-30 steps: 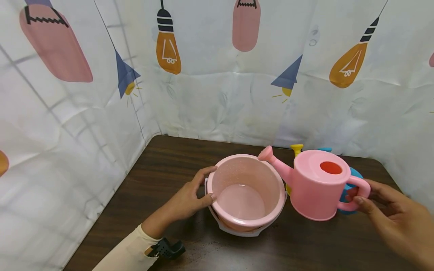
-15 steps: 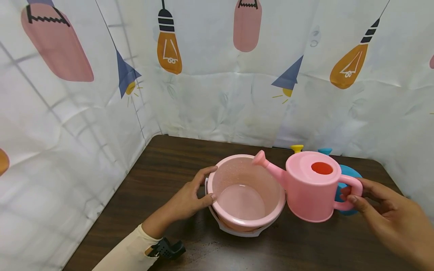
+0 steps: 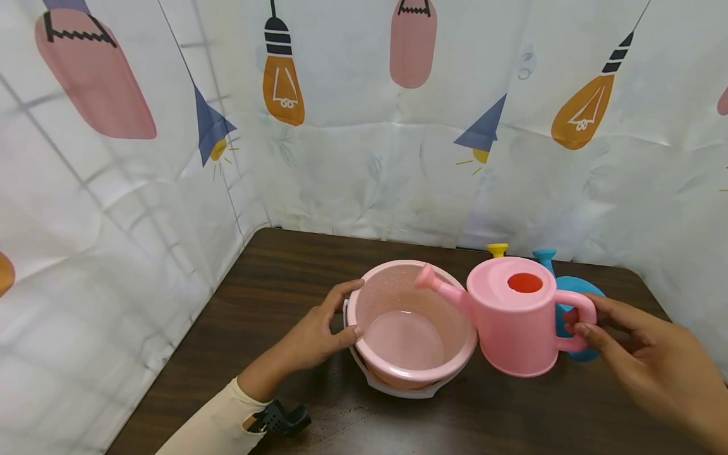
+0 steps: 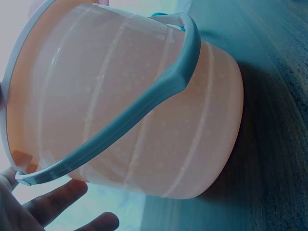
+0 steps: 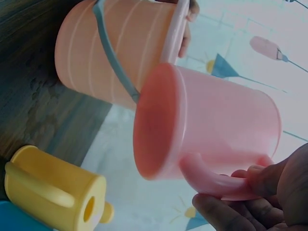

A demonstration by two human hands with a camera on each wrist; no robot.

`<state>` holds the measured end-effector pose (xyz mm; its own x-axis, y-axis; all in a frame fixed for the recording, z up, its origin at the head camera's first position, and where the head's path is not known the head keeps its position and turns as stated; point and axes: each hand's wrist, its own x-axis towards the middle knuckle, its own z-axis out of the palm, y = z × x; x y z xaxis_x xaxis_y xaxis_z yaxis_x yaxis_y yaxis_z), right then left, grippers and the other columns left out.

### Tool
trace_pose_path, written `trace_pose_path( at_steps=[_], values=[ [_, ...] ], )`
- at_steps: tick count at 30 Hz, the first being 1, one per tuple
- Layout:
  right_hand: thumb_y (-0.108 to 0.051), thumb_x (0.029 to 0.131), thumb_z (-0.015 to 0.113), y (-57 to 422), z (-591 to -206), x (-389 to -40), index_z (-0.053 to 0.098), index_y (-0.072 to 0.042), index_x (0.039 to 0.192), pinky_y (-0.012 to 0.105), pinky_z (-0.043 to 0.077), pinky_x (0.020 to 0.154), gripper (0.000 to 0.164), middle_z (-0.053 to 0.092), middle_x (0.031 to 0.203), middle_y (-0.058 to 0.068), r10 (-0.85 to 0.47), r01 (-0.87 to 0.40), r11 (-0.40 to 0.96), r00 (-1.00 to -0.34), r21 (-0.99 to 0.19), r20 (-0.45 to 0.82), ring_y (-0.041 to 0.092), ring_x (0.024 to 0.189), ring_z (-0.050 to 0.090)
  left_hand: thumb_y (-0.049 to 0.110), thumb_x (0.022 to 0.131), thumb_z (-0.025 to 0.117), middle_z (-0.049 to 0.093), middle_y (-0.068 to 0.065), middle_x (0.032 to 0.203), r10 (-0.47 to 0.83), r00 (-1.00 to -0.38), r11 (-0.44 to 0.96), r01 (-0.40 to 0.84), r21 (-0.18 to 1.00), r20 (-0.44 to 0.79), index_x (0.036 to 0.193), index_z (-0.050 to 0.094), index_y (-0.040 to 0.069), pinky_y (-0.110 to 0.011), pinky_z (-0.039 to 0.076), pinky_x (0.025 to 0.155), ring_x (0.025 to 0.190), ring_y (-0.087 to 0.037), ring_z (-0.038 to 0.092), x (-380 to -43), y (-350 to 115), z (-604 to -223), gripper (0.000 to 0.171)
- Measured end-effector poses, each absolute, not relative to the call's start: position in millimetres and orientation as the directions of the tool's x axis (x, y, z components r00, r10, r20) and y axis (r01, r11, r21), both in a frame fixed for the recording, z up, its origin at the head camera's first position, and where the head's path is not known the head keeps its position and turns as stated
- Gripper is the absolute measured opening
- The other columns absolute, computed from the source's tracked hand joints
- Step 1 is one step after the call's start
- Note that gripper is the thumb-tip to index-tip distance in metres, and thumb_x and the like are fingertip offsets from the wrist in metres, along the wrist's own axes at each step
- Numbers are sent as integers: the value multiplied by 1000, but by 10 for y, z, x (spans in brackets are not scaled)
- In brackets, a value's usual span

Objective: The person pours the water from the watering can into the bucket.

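A pink bucket (image 3: 414, 374) stands on the dark wood table, speckled on its inner wall. My left hand (image 3: 309, 335) holds its left rim, thumb at the inner edge. In the left wrist view the bucket's grey handle (image 4: 144, 107) slants down across its side. My right hand (image 3: 648, 344) grips the loop handle of a pink watering can (image 3: 514, 328), thumb against fingers. The can is raised and nearly level, and its spout (image 3: 446, 289) overlaps the bucket's right rim, the rose above the opening. The right wrist view shows the can's underside.
A blue watering can (image 3: 582, 287) stands behind the pink one, partly covered by it. Beside it is a yellow watering can (image 5: 62, 175), of which only the spout tip shows in the head view. Patterned white sheets (image 3: 364, 170) hang behind and to the left.
My right hand has carried the pink watering can leftward, bringing its spout from the bucket's far right rim further over the opening. My left hand and the bucket have stayed put.
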<state>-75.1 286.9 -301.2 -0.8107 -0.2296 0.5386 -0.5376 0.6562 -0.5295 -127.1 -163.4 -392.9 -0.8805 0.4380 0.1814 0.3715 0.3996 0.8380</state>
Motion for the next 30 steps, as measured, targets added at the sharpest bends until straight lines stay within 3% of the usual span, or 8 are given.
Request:
trace_pose_path(
  at_steps=[6,11,14,19,24,30],
  values=[
    [12,87,73,2835,-2955,-774,65,-8,138,15,42,54,55,75,93,-18,-258,-532,641,-828,-553,498,-4,73,70,40,94,66,61,-4,128,430,-887,419,358,834,165,158,29,37,-59,46,93,125,-28,56,-1273,-1630,-3932,74],
    [8,87,75,2810,-2891,-815,71,-11,128,18,36,50,46,73,87,-21,-277,-557,680,-797,-477,536,-7,61,64,42,94,66,60,-3,128,433,-887,419,356,835,161,158,29,38,-58,46,93,125,-28,55,-1276,-1634,-3931,74],
    [10,84,76,2788,-2841,-859,73,-10,124,16,37,50,44,71,87,-19,-320,-606,681,-751,-410,578,-8,62,60,42,94,66,60,-4,129,434,-886,417,356,836,162,158,29,38,-58,46,93,126,-28,55,-1278,-1634,-3931,74],
    [10,82,78,2755,-2776,-921,71,-7,128,12,43,55,50,72,92,-19,-386,-674,658,-685,-336,618,-10,75,61,41,94,66,61,-4,127,431,-887,416,358,836,166,157,29,37,-59,46,94,125,-28,55,-1282,-1626,-3933,74],
    [10,82,79,2711,-2743,-934,69,-5,133,12,49,59,54,71,102,-23,-391,-676,645,-692,-356,607,-11,80,66,42,93,66,61,-3,126,429,-888,419,358,835,166,157,29,38,-59,46,93,125,-28,55,-1281,-1627,-3937,74],
    [4,81,83,2639,-2701,-936,69,-12,135,14,45,50,59,69,106,-27,-369,-651,666,-712,-364,598,-11,76,67,42,94,66,60,-4,129,427,-890,422,354,835,162,157,29,39,-60,46,93,127,-30,55,-1275,-1632,-3942,73]
  ],
)
